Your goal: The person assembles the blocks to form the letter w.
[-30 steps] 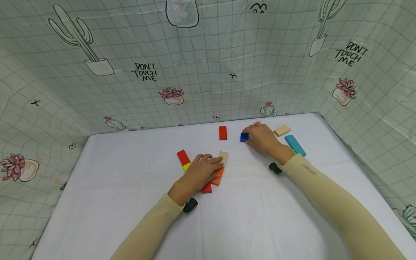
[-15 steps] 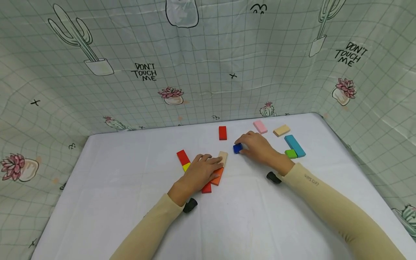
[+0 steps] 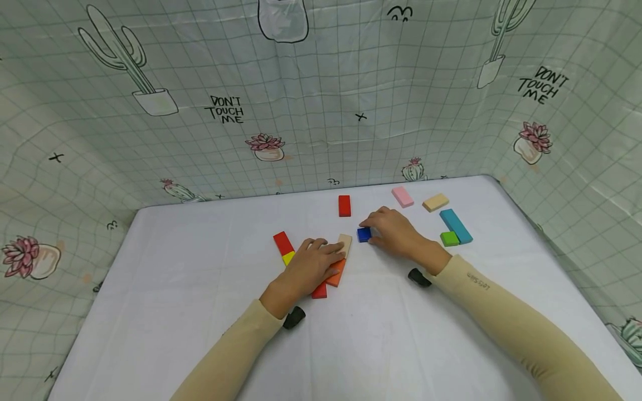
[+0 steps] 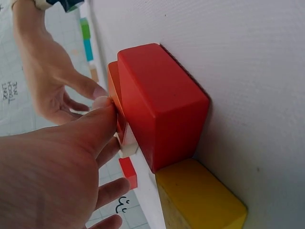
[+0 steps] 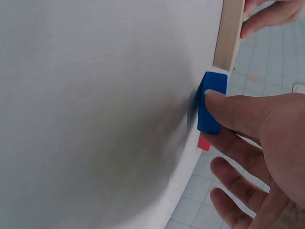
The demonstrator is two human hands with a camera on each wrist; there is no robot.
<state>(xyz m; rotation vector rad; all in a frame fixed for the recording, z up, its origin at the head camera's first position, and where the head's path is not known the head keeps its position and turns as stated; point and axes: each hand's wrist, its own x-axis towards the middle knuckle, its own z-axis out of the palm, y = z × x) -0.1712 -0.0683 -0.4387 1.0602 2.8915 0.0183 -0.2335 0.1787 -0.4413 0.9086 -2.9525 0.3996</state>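
The person's right hand [image 3: 393, 231] has the blue block [image 3: 363, 235] in a narrow pinch, just right of the pale block [image 3: 346, 240]. The left hand [image 3: 307, 267], its grip wide, touches the orange block [image 3: 335, 279] adjoining the pale block's near end.

A white table [image 3: 190, 267] spreads toward six o'clock, pale gridded fabric [image 3: 321, 83] with printed cacti [image 3: 122, 49] hanging around it from nine through twelve to three.

Soft light, diffuse shadow over the tabletop [image 5: 71, 57], wrist views dimmer
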